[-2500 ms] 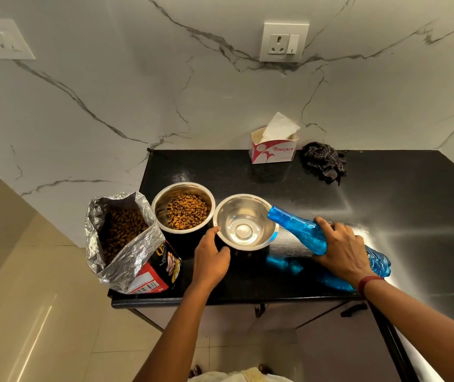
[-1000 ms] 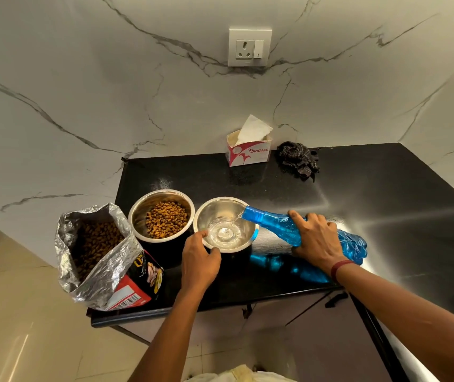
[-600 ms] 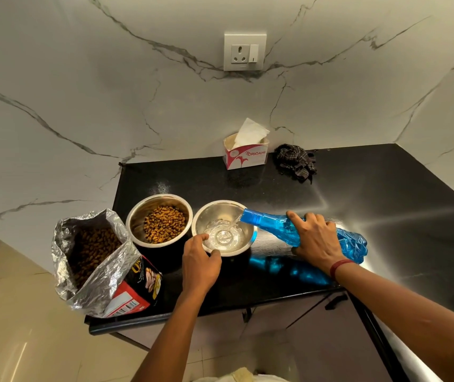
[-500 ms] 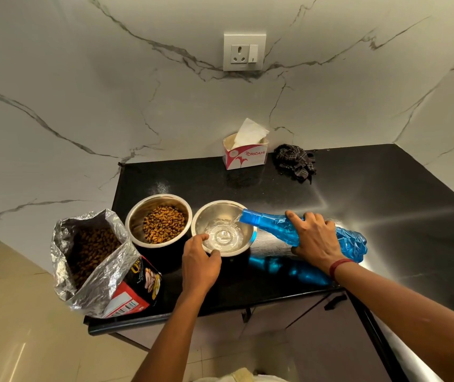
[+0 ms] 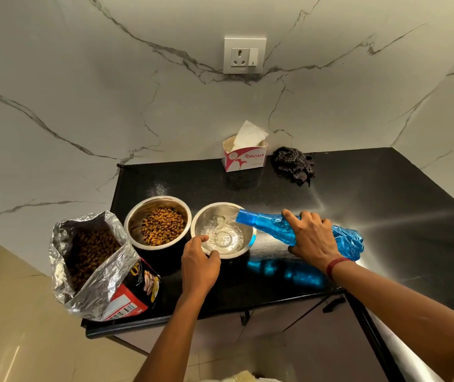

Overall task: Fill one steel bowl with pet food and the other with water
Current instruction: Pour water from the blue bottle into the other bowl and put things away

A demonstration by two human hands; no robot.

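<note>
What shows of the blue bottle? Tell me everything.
The blue bottle is translucent, crinkled-looking plastic with a narrow neck and no cap in view. It is held tipped almost flat above the black counter, mouth over the steel bowl rim, water running out into it. The right hand grips its middle from above.

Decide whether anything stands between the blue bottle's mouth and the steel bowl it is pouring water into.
Nothing visible does. The blue bottle, tilted by the right hand, has its mouth over the water bowl rim, and water runs straight in. The left hand grips the near rim, clear of the stream.
</note>
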